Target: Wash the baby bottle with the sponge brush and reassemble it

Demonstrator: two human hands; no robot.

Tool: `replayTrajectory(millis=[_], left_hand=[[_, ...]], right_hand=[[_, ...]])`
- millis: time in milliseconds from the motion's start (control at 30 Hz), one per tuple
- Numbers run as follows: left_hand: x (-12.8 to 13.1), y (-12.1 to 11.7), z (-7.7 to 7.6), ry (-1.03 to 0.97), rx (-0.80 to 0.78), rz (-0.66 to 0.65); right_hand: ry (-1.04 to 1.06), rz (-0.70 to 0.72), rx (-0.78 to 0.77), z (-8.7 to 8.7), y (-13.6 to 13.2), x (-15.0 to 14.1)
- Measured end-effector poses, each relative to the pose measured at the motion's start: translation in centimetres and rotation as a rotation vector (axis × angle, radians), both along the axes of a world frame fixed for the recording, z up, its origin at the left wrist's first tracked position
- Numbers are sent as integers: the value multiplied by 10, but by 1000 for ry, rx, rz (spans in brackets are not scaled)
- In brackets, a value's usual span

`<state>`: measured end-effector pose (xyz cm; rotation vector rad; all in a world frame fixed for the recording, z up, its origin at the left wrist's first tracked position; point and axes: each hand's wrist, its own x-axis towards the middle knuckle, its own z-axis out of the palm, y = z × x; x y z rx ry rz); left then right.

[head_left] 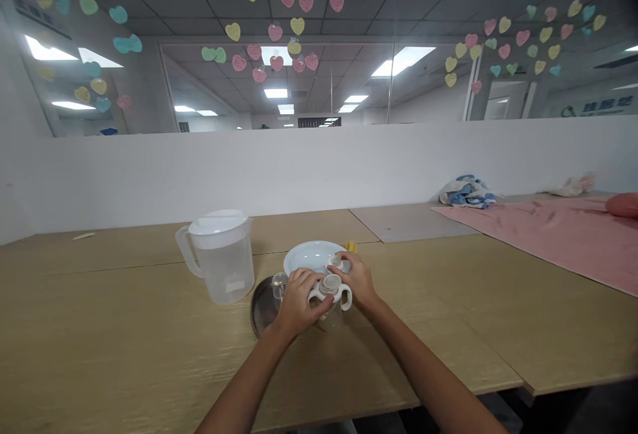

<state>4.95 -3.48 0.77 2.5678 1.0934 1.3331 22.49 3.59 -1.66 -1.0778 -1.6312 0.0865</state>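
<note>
In the head view, my left hand is closed around a clear cup with a white two-handled collar, which looks like a baby's training bottle. The cup stands upright, and its top carries a translucent round piece. Just beyond it, my right hand pinches a small white ring-shaped lid with a clear centre. This lid is over the near right rim of a white bowl. Left of my left hand, a clear dome-shaped cover stands at a dark round tray.
A lidded translucent pitcher stands left of the tray. Something yellow shows behind my right hand. On the right lie a pink cloth and a crumpled blue-white cloth. A low white wall bounds the table's back.
</note>
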Motion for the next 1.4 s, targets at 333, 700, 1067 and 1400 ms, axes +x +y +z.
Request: replayTrajectory(millis=[333,700,1067,1400], left_hand=[[-1,0,0,17,-9,-10],[-1,0,0,10,-18,-27],[-1,-2,1,23,-32,-30],[-1,-1,0,21,-45,-32]], right_hand=[[125,15,39,0,4,1],[282,48,-94,0,0,-1],[175,-15,-72,-1,-1,1],[74,-95,-12,-7,8,7]])
